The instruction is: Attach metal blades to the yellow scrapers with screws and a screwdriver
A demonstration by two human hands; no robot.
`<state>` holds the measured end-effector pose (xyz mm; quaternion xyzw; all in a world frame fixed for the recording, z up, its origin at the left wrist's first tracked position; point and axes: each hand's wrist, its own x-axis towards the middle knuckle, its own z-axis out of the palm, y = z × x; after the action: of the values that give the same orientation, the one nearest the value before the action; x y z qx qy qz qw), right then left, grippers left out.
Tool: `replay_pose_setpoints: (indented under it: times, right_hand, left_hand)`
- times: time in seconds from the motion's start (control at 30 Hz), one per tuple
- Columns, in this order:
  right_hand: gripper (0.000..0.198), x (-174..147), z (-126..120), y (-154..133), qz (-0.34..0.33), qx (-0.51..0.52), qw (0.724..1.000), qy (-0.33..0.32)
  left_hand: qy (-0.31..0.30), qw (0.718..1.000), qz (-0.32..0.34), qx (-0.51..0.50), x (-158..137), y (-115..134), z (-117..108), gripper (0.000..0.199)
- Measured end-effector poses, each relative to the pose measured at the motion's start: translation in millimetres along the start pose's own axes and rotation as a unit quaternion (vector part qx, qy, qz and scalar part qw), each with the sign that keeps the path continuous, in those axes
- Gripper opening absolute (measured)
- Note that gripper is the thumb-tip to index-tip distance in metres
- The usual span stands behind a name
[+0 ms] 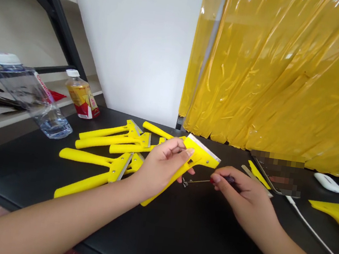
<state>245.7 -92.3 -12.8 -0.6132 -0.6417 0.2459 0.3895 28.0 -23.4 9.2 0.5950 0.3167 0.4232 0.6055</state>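
My left hand (pixel 166 164) grips a yellow scraper (pixel 201 153) by its head, its metal blade tilted up and its handle slanting down toward me. My right hand (pixel 239 187) is closed around the dark and red handle of a screwdriver (pixel 201 182), whose thin shaft points left. At the shaft's tip, small screws (pixel 184 182) lie in a little cluster; whether the tip touches them I cannot tell. Left of my left hand, several more yellow scrapers (pixel 101 139) with blades fitted rest on the black table (pixel 197 240).
A large water bottle (pixel 32 95) and a smaller drink bottle (pixel 82 96) stand at the left. On the right are a phone (pixel 276 175) with a white cable (pixel 315 231), a white earphone case (pixel 328 182), a loose yellow piece (pixel 259 174) and another yellow scraper body (pixel 338 214). Yellow wrapping (pixel 284 76) rises behind.
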Motion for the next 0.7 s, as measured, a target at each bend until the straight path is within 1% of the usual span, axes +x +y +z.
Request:
replay_pose_setpoints:
  times: [0.33, 0.57, 0.7]
  right_hand:
    - [0.032, 2.0, 2.1, 0.3, -0.012, 0.005, 1.000, -0.005]
    - [0.031, -1.0, -2.1, 1.0, -0.001, 0.006, 1.000, 0.013]
    - [0.032, -0.8, -3.8, 1.4, -0.010, 0.018, 1.000, 0.020]
  left_hand:
    - [0.002, 1.000, -0.005, -0.004, -0.2, 0.4, 0.8, 0.026]
    - [0.012, 1.000, -0.007, -0.002, -0.1, 1.0, 1.1, 0.025]
    - [0.019, 1.000, -0.017, -0.008, 0.9, 1.0, 0.9, 0.026]
